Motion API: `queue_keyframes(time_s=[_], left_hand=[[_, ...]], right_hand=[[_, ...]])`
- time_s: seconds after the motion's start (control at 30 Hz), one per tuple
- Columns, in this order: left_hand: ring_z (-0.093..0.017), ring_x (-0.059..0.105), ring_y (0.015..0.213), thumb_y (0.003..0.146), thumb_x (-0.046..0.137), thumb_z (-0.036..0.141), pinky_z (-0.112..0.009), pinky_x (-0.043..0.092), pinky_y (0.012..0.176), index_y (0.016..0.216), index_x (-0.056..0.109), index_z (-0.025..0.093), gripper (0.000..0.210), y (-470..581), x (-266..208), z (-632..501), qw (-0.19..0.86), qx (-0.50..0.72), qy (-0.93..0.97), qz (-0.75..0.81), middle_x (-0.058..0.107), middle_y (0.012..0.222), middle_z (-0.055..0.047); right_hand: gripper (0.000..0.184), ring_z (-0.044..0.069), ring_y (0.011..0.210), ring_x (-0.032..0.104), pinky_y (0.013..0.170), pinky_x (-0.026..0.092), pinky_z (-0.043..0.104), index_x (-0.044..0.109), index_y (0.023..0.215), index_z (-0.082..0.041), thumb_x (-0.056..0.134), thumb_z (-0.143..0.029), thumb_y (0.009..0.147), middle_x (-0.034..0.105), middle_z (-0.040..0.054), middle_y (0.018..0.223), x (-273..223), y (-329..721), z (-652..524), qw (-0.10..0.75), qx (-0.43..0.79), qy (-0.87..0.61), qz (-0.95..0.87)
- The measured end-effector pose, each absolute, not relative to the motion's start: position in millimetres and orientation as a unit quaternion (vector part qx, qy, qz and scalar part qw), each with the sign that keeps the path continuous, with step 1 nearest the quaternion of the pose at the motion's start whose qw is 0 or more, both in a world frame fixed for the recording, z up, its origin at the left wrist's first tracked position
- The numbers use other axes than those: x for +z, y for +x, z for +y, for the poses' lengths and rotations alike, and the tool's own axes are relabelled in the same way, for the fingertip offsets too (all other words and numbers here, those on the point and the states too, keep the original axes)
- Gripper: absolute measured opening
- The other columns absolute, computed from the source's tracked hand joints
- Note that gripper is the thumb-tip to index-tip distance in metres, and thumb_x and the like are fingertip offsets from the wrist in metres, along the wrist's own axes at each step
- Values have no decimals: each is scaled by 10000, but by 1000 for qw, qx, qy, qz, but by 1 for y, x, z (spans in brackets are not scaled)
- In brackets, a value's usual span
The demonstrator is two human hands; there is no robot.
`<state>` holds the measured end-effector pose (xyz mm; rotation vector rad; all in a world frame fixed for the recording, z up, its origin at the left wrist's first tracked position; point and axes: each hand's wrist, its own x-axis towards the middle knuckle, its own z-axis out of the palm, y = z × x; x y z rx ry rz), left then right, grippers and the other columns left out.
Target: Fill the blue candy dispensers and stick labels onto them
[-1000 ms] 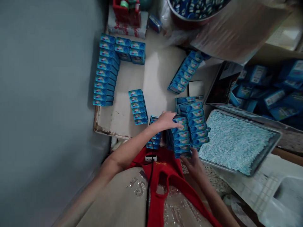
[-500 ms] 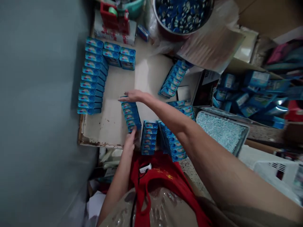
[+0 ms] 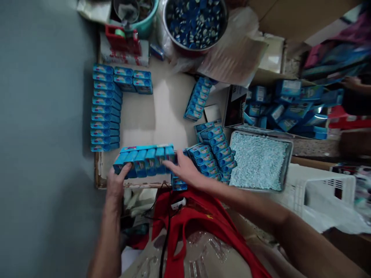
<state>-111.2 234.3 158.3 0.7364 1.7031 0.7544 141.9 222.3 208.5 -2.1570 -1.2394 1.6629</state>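
Observation:
A row of small blue boxes (image 3: pixel 145 161) is squeezed end to end between my two hands near the table's front edge. My left hand (image 3: pixel 118 178) grips its left end, thumb on the near side. At the right end, my right hand (image 3: pixel 182 166) presses with thumb and fingers. A long column of matching blue boxes (image 3: pixel 106 108) stands at the table's left edge, with shorter stacks (image 3: pixel 133 81) beside its far end. Right of my right hand, more rows of blue boxes (image 3: pixel 216 150) lean together. Another slanted row (image 3: pixel 198 98) lies farther back.
A metal tray of pale blue pellets (image 3: pixel 259 160) is at the right, below a carton of blue packs (image 3: pixel 285 104). A pot of blue-and-silver caps (image 3: pixel 195 25) and a red tape dispenser (image 3: pixel 123 40) stand at the back. A white basket (image 3: pixel 327 189) sits far right.
The row of boxes between my hands has turned from lengthwise to crosswise and come nearer the front edge. My left hand moved left; my right hand came back toward me. The view shifted.

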Motion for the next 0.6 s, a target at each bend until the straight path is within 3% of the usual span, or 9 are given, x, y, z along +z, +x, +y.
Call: queue_keyframes(time_s=[0.13, 0.23, 0.3, 0.43, 0.53, 0.6], left_hand=[[-337, 656, 1231, 727, 757, 648, -444, 483, 1127, 1262, 726, 193, 703, -93, 165, 262, 527, 77, 565, 631, 730, 1300, -106], [-332, 654, 1227, 761, 726, 628, -454, 487, 1119, 1354, 688, 183, 742, -47, 145, 268, 526, -5, 649, 550, 700, 1334, -132], [-338, 652, 1217, 772, 732, 622, -467, 484, 1117, 1388, 671, 165, 769, -19, 131, 268, 516, -34, 679, 521, 691, 1312, -153], [-343, 622, 1246, 782, 756, 643, -482, 456, 1141, 1400, 673, 183, 774, 14, 124, 268, 493, -41, 729, 472, 677, 1311, -157], [-348, 607, 1281, 786, 786, 605, -487, 442, 1149, 1419, 661, 198, 763, 20, 132, 273, 508, -41, 732, 452, 678, 1350, -157], [-349, 598, 1310, 760, 815, 603, -468, 451, 1142, 1421, 658, 212, 785, 18, 136, 281, 539, -31, 715, 444, 668, 1394, -149]], right_hand=[[550, 217, 900, 720, 803, 582, 358, 566, 1071, -223, 822, -542, 703, 745, 36, 1049, 203, 146, 129, 259, 705, -658, -49], [608, 218, 869, 727, 790, 594, 356, 578, 1004, -214, 909, -476, 566, 750, 39, 1000, 186, 154, 95, 313, 676, -657, 117], [593, 216, 851, 725, 796, 592, 349, 608, 987, -204, 914, -474, 557, 753, 48, 951, 176, 163, 86, 320, 666, -657, 149], [545, 191, 736, 695, 722, 559, 314, 654, 950, -185, 876, -563, 625, 739, 41, 814, 172, 179, 77, 250, 723, -637, 98], [492, 195, 717, 689, 689, 531, 300, 698, 978, -180, 780, -609, 751, 738, 33, 774, 193, 192, 75, 136, 728, -668, -74], [418, 224, 803, 721, 726, 527, 303, 732, 1003, -193, 702, -576, 840, 773, 61, 849, 217, 207, 83, 55, 689, -683, -238]])
